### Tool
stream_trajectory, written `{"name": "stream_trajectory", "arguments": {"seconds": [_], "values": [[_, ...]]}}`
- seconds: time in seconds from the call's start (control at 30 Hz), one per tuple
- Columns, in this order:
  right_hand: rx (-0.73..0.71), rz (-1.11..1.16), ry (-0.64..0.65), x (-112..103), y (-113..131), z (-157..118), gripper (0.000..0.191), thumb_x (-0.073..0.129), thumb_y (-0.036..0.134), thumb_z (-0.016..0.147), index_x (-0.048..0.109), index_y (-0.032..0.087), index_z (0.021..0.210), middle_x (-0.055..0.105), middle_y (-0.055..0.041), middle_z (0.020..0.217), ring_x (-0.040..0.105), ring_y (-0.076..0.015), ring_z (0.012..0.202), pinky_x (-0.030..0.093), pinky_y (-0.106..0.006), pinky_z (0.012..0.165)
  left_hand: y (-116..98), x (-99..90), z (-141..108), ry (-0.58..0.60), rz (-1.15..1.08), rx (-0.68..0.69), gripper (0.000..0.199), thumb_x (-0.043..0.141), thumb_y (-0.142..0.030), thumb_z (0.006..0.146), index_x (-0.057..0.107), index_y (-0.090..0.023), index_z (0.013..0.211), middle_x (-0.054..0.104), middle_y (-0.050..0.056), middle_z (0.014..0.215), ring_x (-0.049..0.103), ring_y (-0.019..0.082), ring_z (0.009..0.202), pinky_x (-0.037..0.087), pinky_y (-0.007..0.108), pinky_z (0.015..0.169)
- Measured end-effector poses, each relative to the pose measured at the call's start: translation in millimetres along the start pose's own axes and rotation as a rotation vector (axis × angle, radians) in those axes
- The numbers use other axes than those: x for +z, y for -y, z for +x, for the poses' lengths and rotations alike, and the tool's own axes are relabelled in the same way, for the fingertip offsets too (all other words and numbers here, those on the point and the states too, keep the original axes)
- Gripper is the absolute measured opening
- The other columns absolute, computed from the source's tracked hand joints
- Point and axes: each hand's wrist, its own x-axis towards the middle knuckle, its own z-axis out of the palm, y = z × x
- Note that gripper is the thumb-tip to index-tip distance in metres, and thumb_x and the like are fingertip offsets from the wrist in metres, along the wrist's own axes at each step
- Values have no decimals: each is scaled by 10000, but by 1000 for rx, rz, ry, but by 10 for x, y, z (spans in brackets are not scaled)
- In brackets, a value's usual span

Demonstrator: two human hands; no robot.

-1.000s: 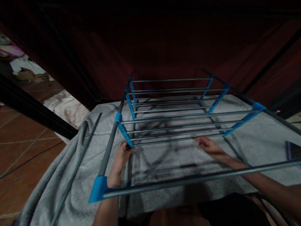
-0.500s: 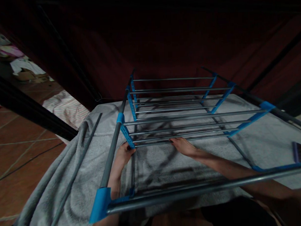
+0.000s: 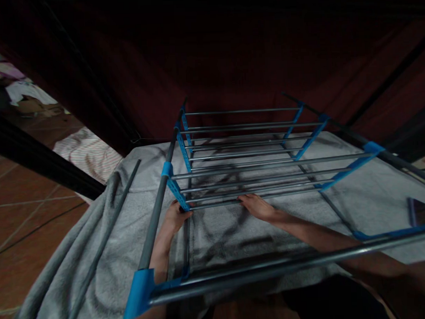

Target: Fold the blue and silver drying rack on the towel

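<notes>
Steel rack [image 3: 247, 170] under both hands [image 3: 258, 206]

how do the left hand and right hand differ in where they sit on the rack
The left hand is at the rack's left side, wrapped round the blue bracket where the rods end. The right hand lies near the middle, fingers flat against the lowest grey rod. The left forearm comes up under the near rail; the right reaches in from the right. Both are bare and touch the same shelf level.
</notes>
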Motion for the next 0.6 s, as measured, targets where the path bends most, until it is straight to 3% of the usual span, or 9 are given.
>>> {"name": "stream_trajectory", "arguments": {"seconds": [0.6], "values": [[-31, 3, -10, 4, -34, -4, 263, 425, 217, 1021, 647, 176, 1157, 703, -100, 1066, 657, -220, 1014, 462, -317, 886, 61, 100, 72, -28, 60, -44, 151, 714, -199, 590, 706, -194, 741, 614, -10, 694, 630, 202, 752, 543, 356, 810]]}}
